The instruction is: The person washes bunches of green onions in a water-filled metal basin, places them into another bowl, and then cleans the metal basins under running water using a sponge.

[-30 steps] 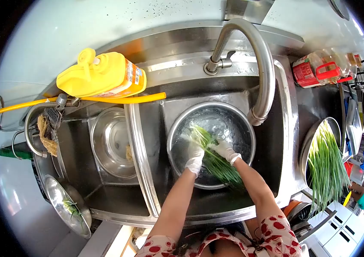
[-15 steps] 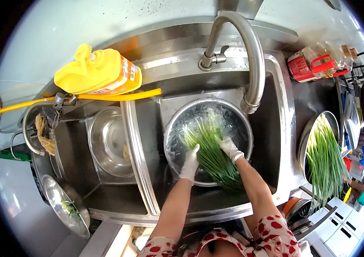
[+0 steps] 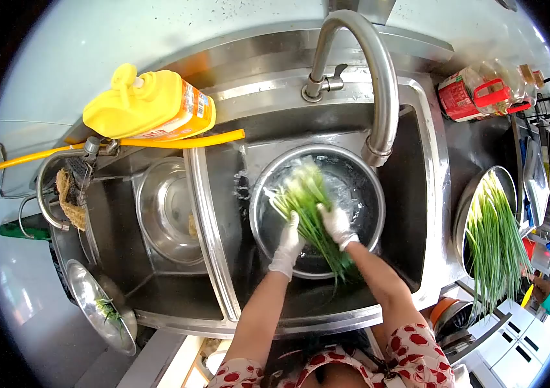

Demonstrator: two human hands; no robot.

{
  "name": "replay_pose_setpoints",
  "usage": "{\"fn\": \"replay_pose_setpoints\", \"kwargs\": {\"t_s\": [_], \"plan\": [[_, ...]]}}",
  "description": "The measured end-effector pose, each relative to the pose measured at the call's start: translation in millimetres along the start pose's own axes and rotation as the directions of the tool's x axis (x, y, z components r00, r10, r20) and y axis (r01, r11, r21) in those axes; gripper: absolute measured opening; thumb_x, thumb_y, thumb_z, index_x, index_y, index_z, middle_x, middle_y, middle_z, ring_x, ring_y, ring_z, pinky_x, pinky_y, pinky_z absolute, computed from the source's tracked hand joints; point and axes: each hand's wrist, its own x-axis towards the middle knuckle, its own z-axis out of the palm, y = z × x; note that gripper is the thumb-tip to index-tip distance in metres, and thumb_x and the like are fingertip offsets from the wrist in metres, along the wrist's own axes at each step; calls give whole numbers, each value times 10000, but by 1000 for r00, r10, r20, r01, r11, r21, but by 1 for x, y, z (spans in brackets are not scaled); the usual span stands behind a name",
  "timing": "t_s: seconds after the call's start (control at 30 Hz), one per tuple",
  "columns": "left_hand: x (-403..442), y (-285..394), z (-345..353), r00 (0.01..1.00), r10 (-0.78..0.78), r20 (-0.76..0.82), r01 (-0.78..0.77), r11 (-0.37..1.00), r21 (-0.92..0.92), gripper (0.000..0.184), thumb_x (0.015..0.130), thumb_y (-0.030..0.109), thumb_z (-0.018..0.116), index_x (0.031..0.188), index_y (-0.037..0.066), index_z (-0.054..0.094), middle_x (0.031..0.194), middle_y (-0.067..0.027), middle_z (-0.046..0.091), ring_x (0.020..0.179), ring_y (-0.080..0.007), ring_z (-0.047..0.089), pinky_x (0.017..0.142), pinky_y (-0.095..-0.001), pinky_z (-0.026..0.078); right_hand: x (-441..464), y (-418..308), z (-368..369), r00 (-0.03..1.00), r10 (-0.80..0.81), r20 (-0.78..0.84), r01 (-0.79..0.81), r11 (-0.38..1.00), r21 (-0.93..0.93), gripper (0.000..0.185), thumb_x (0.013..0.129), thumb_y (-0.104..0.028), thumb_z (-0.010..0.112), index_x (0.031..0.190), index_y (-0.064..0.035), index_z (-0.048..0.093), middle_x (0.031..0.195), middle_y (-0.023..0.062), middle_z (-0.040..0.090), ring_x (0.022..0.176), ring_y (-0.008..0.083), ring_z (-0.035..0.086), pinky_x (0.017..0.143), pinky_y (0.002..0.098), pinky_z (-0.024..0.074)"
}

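A bunch of scallions (image 3: 317, 226) is held over a round metal basin (image 3: 382, 213) of water, white ends away from me and green tops toward me. My left hand (image 3: 288, 244), in a white glove, is closed around the bunch's left side with the thumb on top. From the right, my gloved right hand (image 3: 337, 226) grips the same bunch; its fingers are slightly blurred. Some green tops hang past the basin's near rim. The water ripples to the right of the white ends.
A curved faucet (image 3: 388, 97) arches over the sink's right side. More scallions (image 3: 492, 239) overhang a metal bowl at right. An empty-looking steel bowl (image 3: 147, 223) sits in the left sink. A yellow jug (image 3: 152, 107) and yellow hose (image 3: 217, 139) lie behind.
Both hands have shifted slightly left with the scallions, whose white ends now show above the splashing water. The green tops are gathered more narrowly and the splash has lessened.
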Motion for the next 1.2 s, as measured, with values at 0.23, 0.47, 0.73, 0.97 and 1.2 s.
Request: {"fn": "replay_pose_setpoints", "kwargs": {"t_s": [0.23,0.47,0.73,0.97,1.2], "plan": [[28,-34,-25,947,169,-274,-34,898,439,496,817,214,733,1204,-32,543,1129,-105,612,998,-224,572,835,-340,455,3,29,2,956,-149,252,31,908,419,907,810,-485,685,1417,44,268,1445,194,341,1301,281,341,1073,348,277],[23,-24,-27,974,-57,-220,117,955,274,690,764,320,778,1269,-52,492,1219,-105,569,1087,-212,527,906,-345,410,12,41,9,981,103,167,-186,763,619,545,861,-395,659,1220,4,566,1133,91,622,1008,190,564,899,318,428],[25,8,-34,994,-106,-23,108,964,244,773,779,490,715,1337,35,436,1215,-88,564,1087,-239,539,899,-376,427,29,73,-1,913,-47,406,-249,724,643,726,799,-431,712,1342,-31,445,1285,90,542,1148,229,514,992,342,386],[33,-19,-22,997,75,17,-77,969,237,317,739,60,760,1026,-23,651,944,-57,665,820,-157,623,763,-284,486,-6,25,10,903,-145,405,-150,776,612,519,742,-206,796,1177,-6,595,1095,92,651,949,187,611,863,320,471],[-24,52,31,960,229,162,-276,874,400,310,777,80,734,1046,-38,636,923,-83,675,822,-157,641,770,-265,509,-12,-24,-39,875,-374,309,43,694,718,616,716,-216,821,1231,-25,543,1139,99,630,1018,188,580,894,296,465]]}}
